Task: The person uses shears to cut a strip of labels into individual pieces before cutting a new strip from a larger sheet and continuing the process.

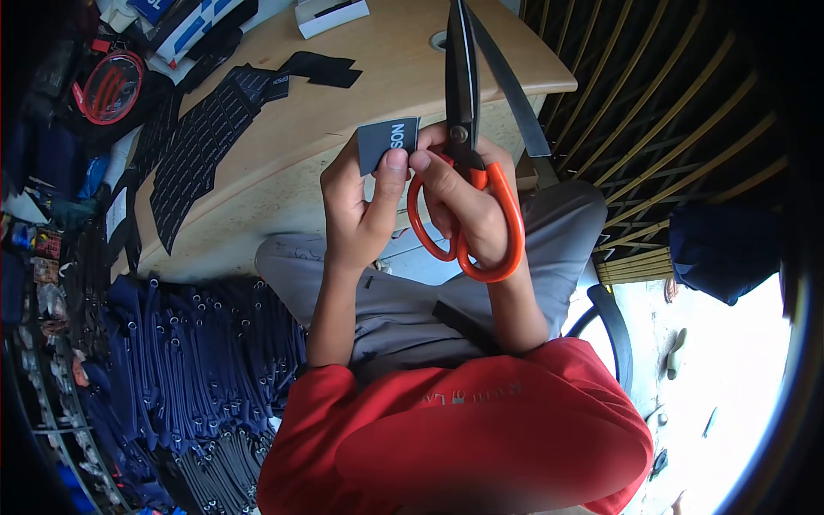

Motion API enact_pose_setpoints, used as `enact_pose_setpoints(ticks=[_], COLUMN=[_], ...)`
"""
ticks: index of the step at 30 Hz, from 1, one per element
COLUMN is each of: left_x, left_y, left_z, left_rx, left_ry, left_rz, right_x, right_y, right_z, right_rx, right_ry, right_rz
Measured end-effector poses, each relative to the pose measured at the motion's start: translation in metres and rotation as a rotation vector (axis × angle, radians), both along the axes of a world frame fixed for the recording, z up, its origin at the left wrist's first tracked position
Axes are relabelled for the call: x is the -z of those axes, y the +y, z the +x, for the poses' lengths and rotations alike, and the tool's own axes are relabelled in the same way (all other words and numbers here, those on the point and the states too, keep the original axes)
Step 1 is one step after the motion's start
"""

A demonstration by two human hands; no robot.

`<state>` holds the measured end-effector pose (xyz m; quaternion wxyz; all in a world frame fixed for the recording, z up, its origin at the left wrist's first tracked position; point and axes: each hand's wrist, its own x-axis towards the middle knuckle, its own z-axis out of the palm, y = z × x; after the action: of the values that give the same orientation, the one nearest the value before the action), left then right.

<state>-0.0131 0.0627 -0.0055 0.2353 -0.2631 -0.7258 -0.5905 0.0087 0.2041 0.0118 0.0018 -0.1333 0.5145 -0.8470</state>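
My left hand (358,202) pinches a dark grey fabric label (376,149) between thumb and fingers, its white letters "SON" turned sideways. The rest of the lettering is not visible. My right hand (468,202) has the orange handles of large scissors (462,86) hooked around it, their dark blades parted and pointing away from me. The thumb and fingertips of that hand close at the label's right edge, touching it or nearly so. Both hands are raised above my lap, in front of the desk.
A wooden desk (386,90) curves ahead, bearing black printed label strips (203,142), a smaller black piece (322,69) and a white box (333,17). Navy straps with metal rings (189,360) hang at left. A slatted folding gate (661,112) stands right.
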Motion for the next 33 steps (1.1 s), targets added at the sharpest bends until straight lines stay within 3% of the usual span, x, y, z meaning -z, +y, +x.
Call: enact_pose_setpoints(ticks=[5, 7, 11, 15, 17, 20, 23, 29, 33], left_x=[0.005, 0.004, -0.015, -0.028, -0.028, -0.028, -0.025, -0.007, 0.004], left_y=[0.002, -0.002, -0.007, -0.004, -0.003, 0.002, -0.003, -0.023, -0.033], left_z=[0.0, 0.004, -0.006, -0.01, -0.01, -0.016, -0.014, -0.027, -0.03], left_rx=[0.025, -0.01, -0.048, -0.034, -0.073, -0.134, -0.253, -0.362, -0.366], left_ry=[0.075, -0.027, 0.044, 0.1, 0.081, 0.103, 0.018, 0.064, 0.014], left_rz=[-0.003, -0.038, 0.117, 0.25, 0.28, 0.351, 0.387, 0.239, 0.352], right_x=[0.001, 0.002, 0.01, 0.019, 0.008, -0.005, -0.001, 0.014, 0.008], right_y=[0.0, -0.002, -0.008, -0.022, -0.021, -0.03, -0.027, -0.038, -0.05], right_z=[0.001, 0.0, -0.001, 0.0, 0.006, 0.01, 0.005, -0.001, -0.005], right_rx=[0.073, 0.093, 0.038, -0.045, -0.122, -0.129, -0.278, -0.462, -0.546], right_ry=[0.021, 0.018, 0.148, 0.258, 0.222, -0.042, -0.097, -0.095, -0.218], right_rz=[0.091, 0.107, 0.26, 0.181, 0.206, 0.293, 0.172, 0.309, 0.324])
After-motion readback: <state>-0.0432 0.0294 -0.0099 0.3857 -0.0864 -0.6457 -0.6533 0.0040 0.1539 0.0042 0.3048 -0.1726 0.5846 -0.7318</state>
